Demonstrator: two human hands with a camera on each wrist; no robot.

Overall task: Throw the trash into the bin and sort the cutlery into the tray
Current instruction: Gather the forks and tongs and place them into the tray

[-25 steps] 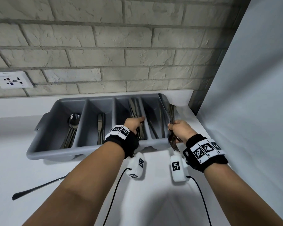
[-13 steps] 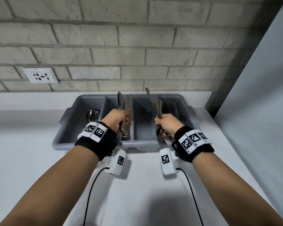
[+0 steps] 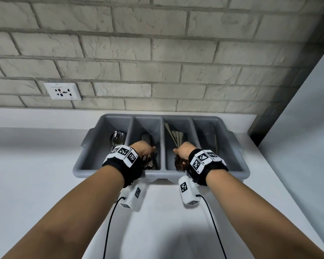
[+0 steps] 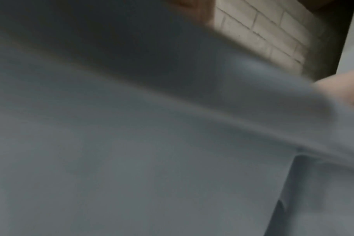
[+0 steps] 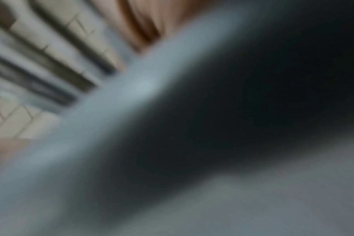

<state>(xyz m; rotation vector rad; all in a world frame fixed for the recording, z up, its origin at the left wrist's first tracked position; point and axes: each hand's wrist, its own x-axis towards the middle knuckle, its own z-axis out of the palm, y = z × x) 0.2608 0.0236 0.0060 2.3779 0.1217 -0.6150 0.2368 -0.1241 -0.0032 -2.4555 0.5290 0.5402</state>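
A grey four-compartment cutlery tray [image 3: 120, 173] stands against the brick wall. My left hand [image 3: 145, 149] reaches down into the second compartment, fingers curled round a few knives [image 3: 151, 164] that lie low in it. In the third compartment my right hand [image 3: 183, 150] grips a bundle of forks [image 3: 176, 136], handles towards the wall and tines [image 3: 178, 164] at the near end. Both wrist views are blurred: the left one shows mostly the tray's grey wall [image 4: 131, 159], the right one the fork handles [image 5: 51, 63].
A spoon [image 3: 118, 138] lies in the first compartment and thin cutlery [image 3: 215, 144] in the fourth. The tray sits on a white counter [image 3: 36, 174]. A wall socket [image 3: 63, 91] is up left, and a white panel [image 3: 307, 137] closes the right side.
Both hands lifted cutlery upright above the tray, shifted one compartment left, and have now lowered it into the second and third compartments. My view has swung left, so the tray sits further right.
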